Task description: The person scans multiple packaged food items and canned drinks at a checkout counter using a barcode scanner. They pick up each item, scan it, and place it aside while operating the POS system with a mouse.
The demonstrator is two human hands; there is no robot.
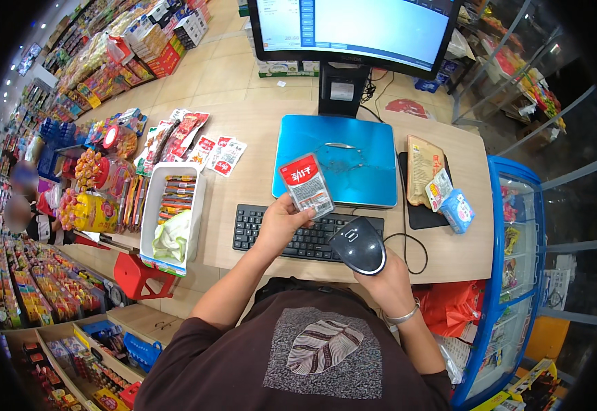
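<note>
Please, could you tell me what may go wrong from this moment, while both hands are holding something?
The left grip holds the red-topped packet near its lower end, so it might slip onto the keyboard.
The right grip holds the black scanner above the keyboard's right end; lowering it could press keys.
The loose black cable curves beside the right grip and might snag.

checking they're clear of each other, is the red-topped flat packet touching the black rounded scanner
Apart. The head view shows a strip of black rectangular keyboard between the packet and the scanner.
</note>
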